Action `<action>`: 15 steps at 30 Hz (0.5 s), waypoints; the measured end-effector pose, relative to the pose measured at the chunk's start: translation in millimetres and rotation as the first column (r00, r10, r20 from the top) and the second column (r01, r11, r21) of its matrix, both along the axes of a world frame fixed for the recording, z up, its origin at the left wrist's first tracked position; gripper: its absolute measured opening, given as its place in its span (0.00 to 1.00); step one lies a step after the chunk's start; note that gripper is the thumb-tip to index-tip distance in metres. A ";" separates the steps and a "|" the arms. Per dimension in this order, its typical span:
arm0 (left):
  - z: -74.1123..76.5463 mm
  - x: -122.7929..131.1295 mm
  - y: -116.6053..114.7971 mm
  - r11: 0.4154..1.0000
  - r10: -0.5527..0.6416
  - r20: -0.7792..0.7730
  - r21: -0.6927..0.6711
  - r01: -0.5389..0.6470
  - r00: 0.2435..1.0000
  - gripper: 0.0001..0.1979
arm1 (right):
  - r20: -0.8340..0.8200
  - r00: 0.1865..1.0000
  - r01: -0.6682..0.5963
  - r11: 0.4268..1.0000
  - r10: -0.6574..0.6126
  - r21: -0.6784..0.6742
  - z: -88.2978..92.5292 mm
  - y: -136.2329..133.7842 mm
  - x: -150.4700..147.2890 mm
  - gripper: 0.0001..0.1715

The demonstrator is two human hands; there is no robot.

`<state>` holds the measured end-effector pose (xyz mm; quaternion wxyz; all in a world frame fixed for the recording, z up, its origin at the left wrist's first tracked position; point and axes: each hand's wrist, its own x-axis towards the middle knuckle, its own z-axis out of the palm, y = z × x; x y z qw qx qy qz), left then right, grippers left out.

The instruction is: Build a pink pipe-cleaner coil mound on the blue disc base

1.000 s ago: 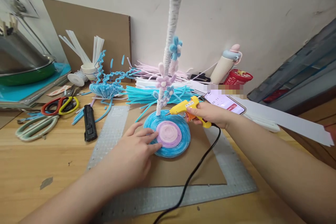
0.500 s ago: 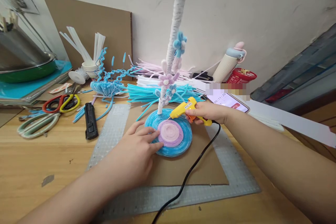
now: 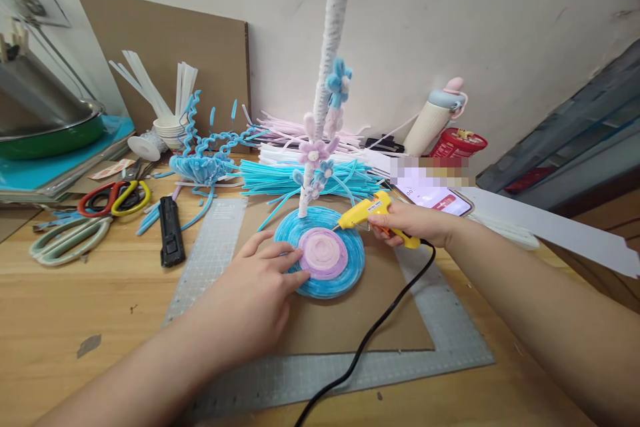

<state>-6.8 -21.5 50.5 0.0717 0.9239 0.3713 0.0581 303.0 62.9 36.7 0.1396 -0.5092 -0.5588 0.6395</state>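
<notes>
A yellow hot glue gun [image 3: 367, 211] is gripped in my right hand [image 3: 400, 223], its nozzle at the upper right edge of the lilac ring on a round pipe-cleaner base [image 3: 345, 277]. The base is blue outside, lilac and pale pink in the middle. My left hand [image 3: 267, 273] rests with spread fingertips on the left side of the base. A white wrapped stem [image 3: 327, 47] rises from the back of the base, its top beyond the frame. Blue and lilac fuzzy flowers [image 3: 314, 152] are fixed along it.
Under the base lie cardboard [image 3: 370, 330] and a grey cutting mat [image 3: 250, 380]. The glue gun's black cord [image 3: 370, 333] runs across them. Blue pipe cleaners [image 3: 305, 178] lie behind. Scissors [image 3: 115, 197] and a black box cutter [image 3: 171, 230] sit left; a phone [image 3: 435, 193] lies right.
My right hand has moved the glue gun to the right, its nozzle shifting from the top of the lilac ring towards its upper right. My left hand stays on the base.
</notes>
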 end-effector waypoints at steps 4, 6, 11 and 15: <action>-0.9 -0.5 -0.4 1.000 0.008 -0.001 0.000 -0.008 1.000 0.27 | 0.009 1.000 0.029 1.000 -0.028 -0.002 -1.6 -11.1 9.7 0.27; -0.9 -0.6 -0.3 1.000 0.009 -0.003 -0.005 -0.009 1.000 0.27 | 0.046 0.999 0.006 1.000 -0.006 -0.007 0.0 -18.9 15.7 0.29; -0.2 0.4 -0.3 1.000 0.010 0.005 -0.018 -0.010 1.000 0.27 | 0.159 0.980 -0.101 0.989 0.118 -0.110 2.9 -39.2 39.7 0.34; 0.3 0.7 -0.7 1.000 0.012 0.014 -0.012 -0.012 1.000 0.26 | 0.428 0.894 -0.083 0.987 0.135 -0.138 -1.3 -45.1 61.2 0.36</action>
